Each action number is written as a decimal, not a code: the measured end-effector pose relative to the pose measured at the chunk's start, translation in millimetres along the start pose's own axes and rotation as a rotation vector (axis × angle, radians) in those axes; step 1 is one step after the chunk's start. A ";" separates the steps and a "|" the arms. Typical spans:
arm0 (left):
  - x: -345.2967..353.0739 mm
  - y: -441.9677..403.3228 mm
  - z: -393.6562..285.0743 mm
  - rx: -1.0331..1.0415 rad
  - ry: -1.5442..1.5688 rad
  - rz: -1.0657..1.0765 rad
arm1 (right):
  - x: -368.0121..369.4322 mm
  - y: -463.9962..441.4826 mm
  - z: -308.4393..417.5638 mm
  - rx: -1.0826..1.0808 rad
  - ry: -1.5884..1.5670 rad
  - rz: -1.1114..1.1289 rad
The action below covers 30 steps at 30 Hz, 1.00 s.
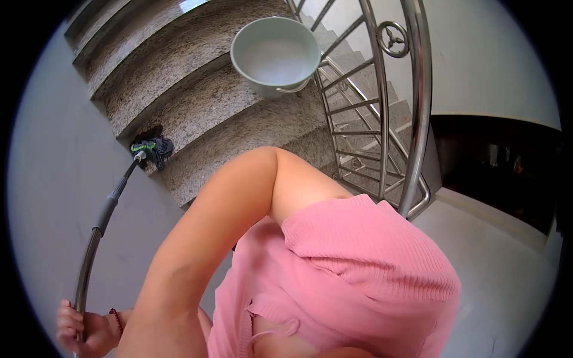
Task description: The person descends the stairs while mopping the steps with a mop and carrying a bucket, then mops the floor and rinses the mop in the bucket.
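Observation:
My left hand (89,329), with a dark red beaded bracelet at the wrist, is wrapped around the lower part of the mop's pole (91,256). The pole runs up to a dark mop head (156,149) with a green strip, which rests on a speckled stair tread against the wall. My bent right arm (209,215) crosses the middle of the view from a pink sleeve (370,244). Its hand lies beyond the bottom edge, so its fingers are hidden.
A pale green bucket (256,83) with whitish liquid inside stands on a step beside the metal railing (421,101). Speckled stone steps (203,98) rise toward the upper left along a grey wall (65,155). A dark recess (477,161) is at the right.

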<state>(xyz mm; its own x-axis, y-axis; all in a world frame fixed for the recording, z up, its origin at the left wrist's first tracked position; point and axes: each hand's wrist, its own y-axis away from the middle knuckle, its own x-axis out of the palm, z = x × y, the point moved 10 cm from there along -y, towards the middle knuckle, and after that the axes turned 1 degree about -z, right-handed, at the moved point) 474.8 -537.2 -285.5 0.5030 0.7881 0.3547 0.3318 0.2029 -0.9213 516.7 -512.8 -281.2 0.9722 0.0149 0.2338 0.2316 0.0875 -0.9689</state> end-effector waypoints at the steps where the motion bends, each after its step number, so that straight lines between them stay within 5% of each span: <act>1: 13.7 16.2 -1.2 0.035 0.308 -0.053 | -1.1 12.1 5.2 0.065 0.148 -0.088; 3: 39.6 40.5 -11.9 0.138 1.082 -0.102 | -7.5 46.2 21.0 0.199 0.432 -0.266; 5: -69.2 -8.1 66.0 -0.412 0.079 0.000 | -16.0 88.5 40.6 0.336 0.686 -0.432; 6: -124.1 -23.7 100.7 -0.615 -0.311 0.211 | -27.9 130.7 68.2 0.317 0.648 -0.754; 8: -123.3 -23.3 103.2 -0.614 -0.295 0.215 | -50.6 250.8 137.5 0.112 0.900 -1.301; 11: -108.2 -13.3 103.1 -0.602 -0.310 0.209 | -8.5 526.9 208.9 -0.285 0.839 -2.245; 15: -89.9 -0.7 101.2 -0.581 -0.388 0.196 | 73.8 726.2 218.7 -0.410 0.726 -2.722; 20: -74.7 7.7 106.5 -0.554 -0.401 0.235 | 42.8 775.8 225.5 -0.585 0.466 -2.743; 22: -75.8 10.5 109.3 -0.587 -0.308 0.206 | 22.8 789.8 231.5 -0.823 0.240 -2.731; 23: -75.4 11.2 109.2 -0.583 -0.329 0.214 | 14.1 795.3 236.2 -0.802 0.217 -2.731; 25: -73.3 12.7 111.2 -0.574 -0.300 0.213 | -7.9 795.5 265.7 -1.027 0.379 -2.356; 30: -74.3 9.4 112.9 -0.523 -0.350 0.243 | -10.9 789.4 269.7 -1.202 0.305 -2.427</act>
<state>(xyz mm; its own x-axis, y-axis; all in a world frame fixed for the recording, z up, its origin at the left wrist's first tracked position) 350.5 -528.3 -338.5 0.3531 0.9356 -0.0066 0.6291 -0.2426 -0.7385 679.5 -175.3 -1026.5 -0.6570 0.6560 0.3715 0.0651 -0.4416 0.8948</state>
